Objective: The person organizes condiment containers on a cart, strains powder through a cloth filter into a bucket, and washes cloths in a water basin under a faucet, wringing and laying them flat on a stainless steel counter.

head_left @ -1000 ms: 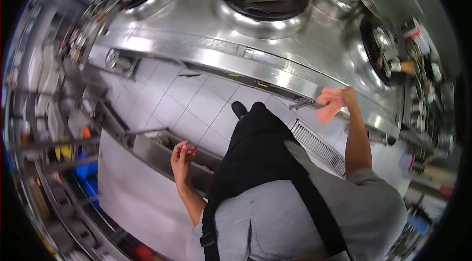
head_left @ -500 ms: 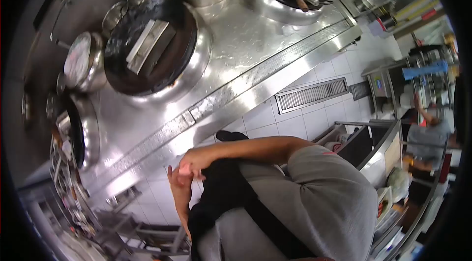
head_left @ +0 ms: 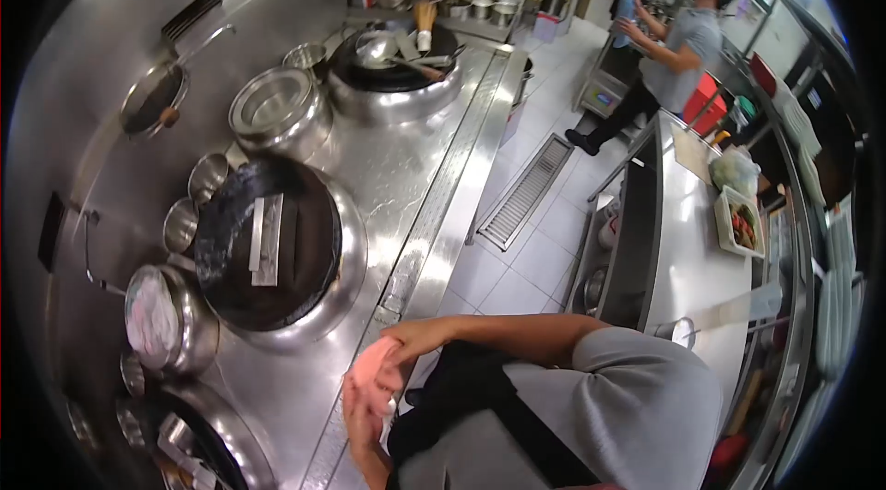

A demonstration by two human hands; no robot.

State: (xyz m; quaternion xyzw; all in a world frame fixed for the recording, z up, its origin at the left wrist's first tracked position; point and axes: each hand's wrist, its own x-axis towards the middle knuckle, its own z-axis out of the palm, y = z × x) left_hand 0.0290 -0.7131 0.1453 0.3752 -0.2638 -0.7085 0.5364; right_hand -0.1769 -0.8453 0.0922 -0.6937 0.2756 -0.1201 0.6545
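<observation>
A crumpled pink cloth is bunched between my two hands, over the front edge of the steel stove counter. My right hand comes in from the right and grips the cloth's upper end. Below it, my left hand is raised against the cloth's lower part, its fingers curled around it. The nearest cookware is a dark wok on a round steel burner ring, with a rectangular metal piece lying across it.
Behind stands a second wok with ladles and a brush. Steel pots line the wall side. At right is a steel counter with a food tray. A co-worker stands beyond the floor drain.
My right hand has come across with the pink cloth to meet my left hand, and both now hold it. The view has swung right, bringing the co-worker and side counter into clearer sight.
</observation>
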